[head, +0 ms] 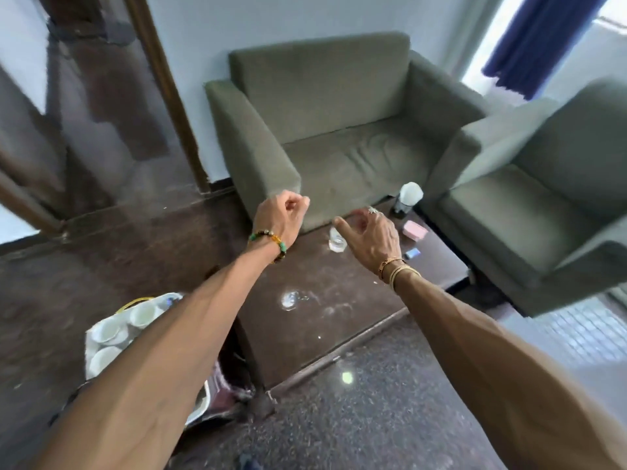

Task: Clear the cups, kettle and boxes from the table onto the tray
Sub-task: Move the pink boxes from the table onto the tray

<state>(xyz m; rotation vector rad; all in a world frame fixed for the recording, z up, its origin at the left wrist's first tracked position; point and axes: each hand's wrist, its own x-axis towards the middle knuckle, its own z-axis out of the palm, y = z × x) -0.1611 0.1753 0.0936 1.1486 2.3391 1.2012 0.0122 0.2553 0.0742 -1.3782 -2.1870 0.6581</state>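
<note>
Both my arms reach out over the dark brown table. My left hand hovers above the table's far left edge with its fingers curled in and holds nothing. To its right, my right hand floats with the thumb out and fingers loosely bent, just right of a small clear glass-like object that it does not touch. A kettle with a white top stands at the far right corner. In front of it lie a pink box and a small blue box. The tray at lower left carries three white cups.
A green armchair stands behind the table and a second one to its right. Wet or white smears mark the table's middle. The tray sits low beside the table's left end, partly under my left forearm. Speckled floor lies in front.
</note>
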